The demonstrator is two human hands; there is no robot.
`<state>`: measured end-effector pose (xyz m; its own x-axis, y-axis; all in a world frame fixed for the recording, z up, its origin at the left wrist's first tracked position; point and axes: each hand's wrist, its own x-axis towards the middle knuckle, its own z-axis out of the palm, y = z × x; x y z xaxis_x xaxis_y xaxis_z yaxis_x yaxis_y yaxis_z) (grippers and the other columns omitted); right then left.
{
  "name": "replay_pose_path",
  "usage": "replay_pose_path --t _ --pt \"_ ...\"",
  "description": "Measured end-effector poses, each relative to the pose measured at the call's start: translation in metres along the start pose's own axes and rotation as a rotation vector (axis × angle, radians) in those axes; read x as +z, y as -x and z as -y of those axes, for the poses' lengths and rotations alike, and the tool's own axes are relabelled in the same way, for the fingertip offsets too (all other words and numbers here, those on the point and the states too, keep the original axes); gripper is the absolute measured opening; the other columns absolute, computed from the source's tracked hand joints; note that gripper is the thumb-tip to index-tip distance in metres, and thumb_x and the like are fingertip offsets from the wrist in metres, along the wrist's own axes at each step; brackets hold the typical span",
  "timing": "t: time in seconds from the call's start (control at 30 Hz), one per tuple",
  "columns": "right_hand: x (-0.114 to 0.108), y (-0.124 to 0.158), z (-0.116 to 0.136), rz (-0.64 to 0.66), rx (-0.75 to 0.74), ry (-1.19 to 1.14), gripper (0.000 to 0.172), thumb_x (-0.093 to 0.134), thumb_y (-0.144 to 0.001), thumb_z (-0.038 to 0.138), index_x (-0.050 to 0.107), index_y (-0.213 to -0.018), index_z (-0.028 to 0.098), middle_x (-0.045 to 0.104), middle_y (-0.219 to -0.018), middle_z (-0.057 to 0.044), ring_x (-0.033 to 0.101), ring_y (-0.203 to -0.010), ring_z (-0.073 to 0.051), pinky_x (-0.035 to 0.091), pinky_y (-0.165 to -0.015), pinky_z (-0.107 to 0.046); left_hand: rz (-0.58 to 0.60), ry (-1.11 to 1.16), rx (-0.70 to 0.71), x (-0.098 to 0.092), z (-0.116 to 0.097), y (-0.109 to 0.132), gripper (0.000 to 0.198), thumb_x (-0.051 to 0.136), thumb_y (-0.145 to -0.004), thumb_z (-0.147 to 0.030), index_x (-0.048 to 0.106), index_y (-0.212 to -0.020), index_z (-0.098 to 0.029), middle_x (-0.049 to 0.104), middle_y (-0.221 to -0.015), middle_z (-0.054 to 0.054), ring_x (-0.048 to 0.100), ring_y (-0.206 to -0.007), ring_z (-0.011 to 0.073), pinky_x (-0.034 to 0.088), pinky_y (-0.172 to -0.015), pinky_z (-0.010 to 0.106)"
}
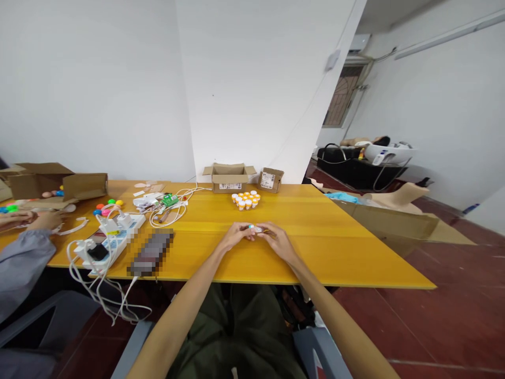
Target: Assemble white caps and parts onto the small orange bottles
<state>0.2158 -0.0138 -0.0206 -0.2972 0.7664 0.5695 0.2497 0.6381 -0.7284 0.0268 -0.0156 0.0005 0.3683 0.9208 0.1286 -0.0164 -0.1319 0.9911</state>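
Observation:
Just above the wooden table [335, 247], my left hand [234, 236] and my right hand [279, 241] meet in front of my body. Between their fingertips is a small whitish item [258, 229] with a teal part at its left end; it is too small to tell its kind. The left fingers are closed on the teal end, and the right fingers pinch the other end. Beyond my hands stands a tight cluster of small orange-yellow bottles [246, 201] with white caps.
An open cardboard box [229, 184] and a smaller carton [271, 180] stand by the wall. To the left lie a power strip [118, 239] with white cables, a phone [152, 252], a green circuit board [170, 200] and coloured balls [105, 211]. Another person's hands [43, 220] work at far left.

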Motion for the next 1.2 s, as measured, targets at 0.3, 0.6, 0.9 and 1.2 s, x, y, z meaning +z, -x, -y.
replay_pose_path --t 0.3,0.6,0.9,1.2 --pt "-0.0011 -0.0004 0.004 -0.004 -0.032 -0.014 0.021 0.064 -0.088 0.036 0.074 -0.102 0.025 0.074 -0.102 -0.007 0.069 -0.096 -0.024 0.057 -0.088 -0.039 -0.008 -0.001 0.015 0.0004 -0.0028 0.0015 0.047 0.077 -0.07 -0.059 0.077 -0.081 -0.014 0.071 -0.068 0.005 0.064 -0.058 0.0141 0.051 -0.064 0.027" --pt "-0.0009 -0.0021 0.0076 0.032 0.099 0.029 0.027 0.058 -0.089 0.044 0.075 -0.094 0.023 0.077 -0.095 -0.007 0.07 -0.085 -0.025 0.057 -0.079 -0.036 0.012 0.001 0.037 0.0016 -0.003 0.0019 0.044 0.079 -0.07 -0.054 0.078 -0.088 -0.014 0.074 -0.078 0.006 0.064 -0.064 0.0141 0.05 -0.068 0.027" --pt "-0.0005 -0.0008 0.0045 0.022 -0.007 0.068 0.024 0.058 -0.091 0.043 0.072 -0.099 0.024 0.073 -0.091 -0.006 0.067 -0.083 -0.024 0.055 -0.076 -0.036 0.008 -0.004 0.03 0.0008 -0.0019 0.0002 0.043 0.076 -0.071 -0.055 0.076 -0.08 -0.014 0.066 -0.064 0.002 0.058 -0.057 0.012 0.045 -0.062 0.025" --pt "-0.0018 0.0002 0.0067 0.02 -0.128 0.024 0.02 0.059 -0.092 0.038 0.071 -0.105 0.027 0.071 -0.095 -0.007 0.065 -0.087 -0.024 0.055 -0.083 -0.041 -0.02 0.027 -0.01 0.0016 -0.0029 0.0009 0.047 0.074 -0.07 -0.06 0.07 -0.069 -0.014 0.062 -0.059 0.001 0.053 -0.048 0.0093 0.038 -0.053 0.024"
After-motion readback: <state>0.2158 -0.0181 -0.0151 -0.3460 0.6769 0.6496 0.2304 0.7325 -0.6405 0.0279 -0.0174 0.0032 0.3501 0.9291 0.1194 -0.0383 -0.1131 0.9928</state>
